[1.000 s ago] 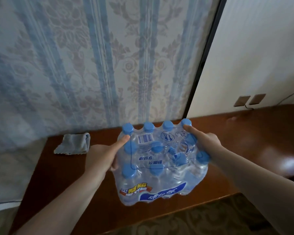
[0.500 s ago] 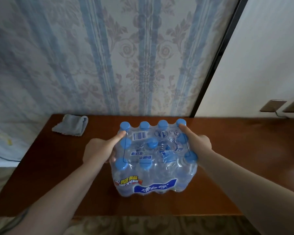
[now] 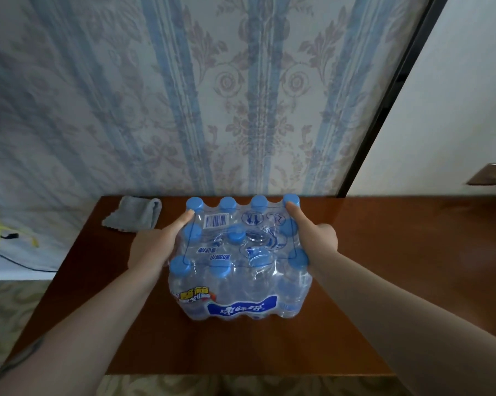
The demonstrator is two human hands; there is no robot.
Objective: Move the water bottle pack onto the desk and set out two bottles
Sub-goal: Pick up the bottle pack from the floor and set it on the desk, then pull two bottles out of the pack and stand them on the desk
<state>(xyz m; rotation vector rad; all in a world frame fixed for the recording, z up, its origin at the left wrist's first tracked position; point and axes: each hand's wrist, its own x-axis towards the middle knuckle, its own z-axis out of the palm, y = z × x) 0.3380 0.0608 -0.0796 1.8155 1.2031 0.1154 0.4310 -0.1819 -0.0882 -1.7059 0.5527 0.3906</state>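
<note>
Pack (image 3: 238, 261) sits on the desk (image 3: 398, 281), between the two hands, its base on the wood, so the move step looks about done. Left hand (image 3: 152, 250) is pressed flat against the pack's left side, thumb laid over the top film near a cap. Right hand (image 3: 316, 238) mirrors it on the right side, thumb up by the far corner cap. Both clasp the pack from the sides; fingers behind it are hidden, so how hard they squeeze I cannot tell.

Handling guess: heavy (many full bottles), stiff as a block but the shrink film is thin, slick and crinkly, so it can slide in the palms. Best hold is low on the two sides or under the base, not by the film on top, which could stretch or tear. To get two bottles out, the film needs ripping near the caps (image 3: 194, 202).

Materials: clear plastic bottles, round blue ribbed caps in rows, glossy wrap with a barcode and a blue label on the near face. Desk is polished brown wood, shiny. A soft grey folded cloth (image 3: 135, 214) lies just beyond the left hand, apart from the pack.
</note>
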